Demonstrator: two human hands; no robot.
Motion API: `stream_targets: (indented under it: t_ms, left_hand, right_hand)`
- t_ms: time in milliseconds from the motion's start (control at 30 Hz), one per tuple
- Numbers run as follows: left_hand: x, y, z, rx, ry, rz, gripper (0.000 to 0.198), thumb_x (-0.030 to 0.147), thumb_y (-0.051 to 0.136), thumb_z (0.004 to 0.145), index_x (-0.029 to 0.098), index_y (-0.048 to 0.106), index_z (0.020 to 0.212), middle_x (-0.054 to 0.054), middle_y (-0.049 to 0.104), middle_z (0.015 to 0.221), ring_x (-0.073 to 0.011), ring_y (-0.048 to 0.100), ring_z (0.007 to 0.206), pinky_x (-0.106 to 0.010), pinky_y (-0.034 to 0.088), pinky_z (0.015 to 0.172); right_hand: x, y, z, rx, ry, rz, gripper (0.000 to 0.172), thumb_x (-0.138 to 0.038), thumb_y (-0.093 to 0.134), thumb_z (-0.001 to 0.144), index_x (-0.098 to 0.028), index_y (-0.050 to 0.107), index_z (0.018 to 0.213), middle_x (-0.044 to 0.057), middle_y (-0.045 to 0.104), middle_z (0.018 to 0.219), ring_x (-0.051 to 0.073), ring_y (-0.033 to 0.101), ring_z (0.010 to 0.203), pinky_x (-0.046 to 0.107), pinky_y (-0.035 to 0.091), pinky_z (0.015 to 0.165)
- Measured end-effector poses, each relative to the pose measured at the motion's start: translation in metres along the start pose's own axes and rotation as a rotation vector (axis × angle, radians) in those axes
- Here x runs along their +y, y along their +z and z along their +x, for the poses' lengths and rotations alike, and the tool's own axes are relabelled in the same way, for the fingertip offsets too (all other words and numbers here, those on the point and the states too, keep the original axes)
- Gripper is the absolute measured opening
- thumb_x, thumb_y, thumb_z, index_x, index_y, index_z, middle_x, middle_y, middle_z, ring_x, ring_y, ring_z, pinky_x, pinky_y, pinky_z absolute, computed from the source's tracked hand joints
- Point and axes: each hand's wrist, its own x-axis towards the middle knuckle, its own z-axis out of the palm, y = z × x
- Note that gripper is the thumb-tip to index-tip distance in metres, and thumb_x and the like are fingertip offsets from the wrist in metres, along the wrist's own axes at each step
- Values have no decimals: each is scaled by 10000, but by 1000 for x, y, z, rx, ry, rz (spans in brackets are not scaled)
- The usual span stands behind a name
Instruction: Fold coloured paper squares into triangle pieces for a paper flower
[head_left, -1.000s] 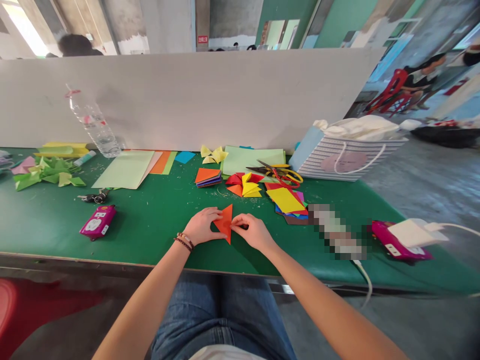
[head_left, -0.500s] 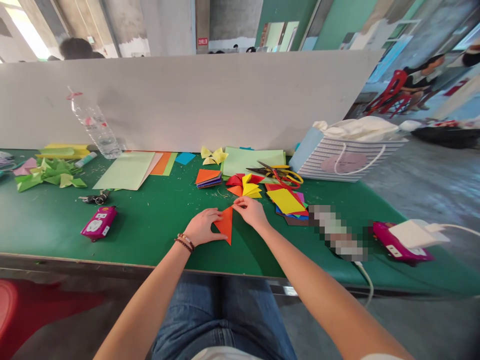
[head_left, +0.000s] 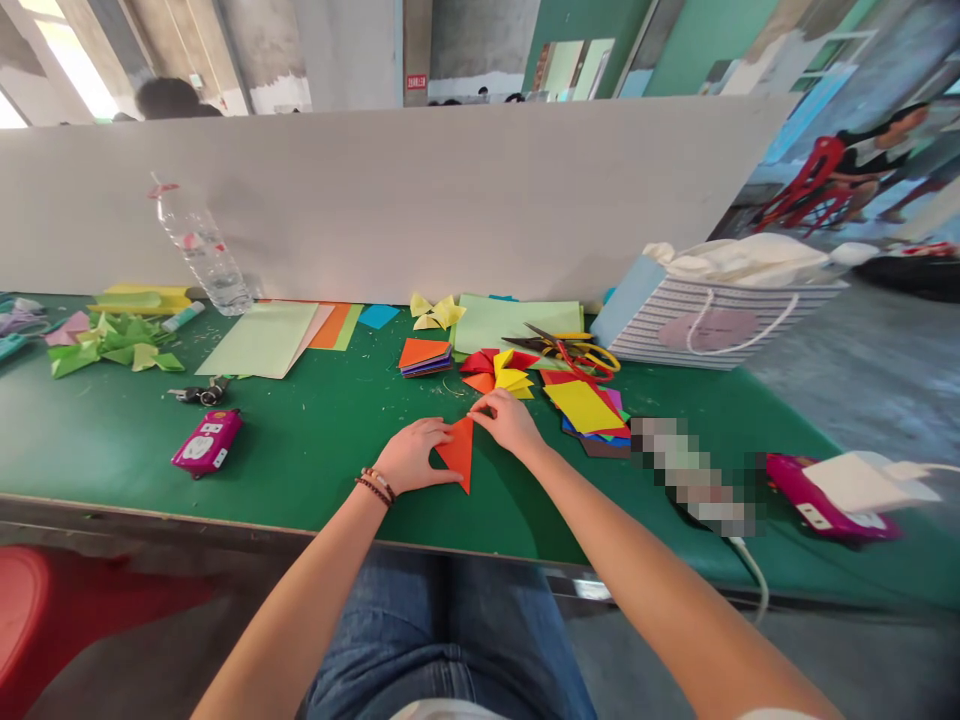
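A piece of orange paper (head_left: 459, 455), folded into a narrow triangle, lies on the green table between my hands. My left hand (head_left: 414, 456) holds it from the left, thumb at the lower point and curved fingers on the upper edge. At the top corner, my right hand (head_left: 507, 420) has thumb and index finger pinched on the paper. Just beyond are red and yellow folded paper pieces (head_left: 507, 372) and a small stack of folded paper (head_left: 424, 356). Loose coloured sheets (head_left: 583, 407) lie right of my right hand.
Scissors (head_left: 577, 352) rest behind the sheets, beside a striped paper bag (head_left: 720, 315). A plastic bottle (head_left: 202, 250) stands by the white partition (head_left: 420, 200). Pink packs (head_left: 208, 442) lie to both sides; a white charger (head_left: 862, 482) rests on the right one. Green paper pieces (head_left: 112, 343) are far left.
The whole view has shifted slightly, so things on the table appear a little further right. Both hands keep nearly the same hold on the orange paper.
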Motion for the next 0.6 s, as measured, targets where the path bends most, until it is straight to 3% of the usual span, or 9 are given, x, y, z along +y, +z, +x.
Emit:
stream_targets:
  t_ms: [133,300,600]
  left_hand:
    - [1,-1,0,12,12,-9,552,517,743,692,180,658,1120,-92,606,1286,-280,497,1258,-419,383,1092]
    - [2,0,0,56,29,-22,272,319,546,878,180,674,1074,-79,646,1222,-242,519,1236,-412,423,1053]
    - [1,3,-1,94,38,-50,257,162,485,870,197,677,1037,-59,657,1191,-217,529,1217,-407,434,1044]
  right_hand:
    - [-4,-6,-5,-78,-67,-15,160,-308,614,805,-205,614,683,6,541,734,145,521,642,270,405,606]
    - [-20,-13,-27,-171,-153,-7,183,-282,613,829,-209,601,662,-7,545,694,141,538,657,259,405,608]
    - [-54,-15,-87,-307,-255,63,167,-209,688,796,-214,605,651,-21,603,683,138,576,699,257,430,663]
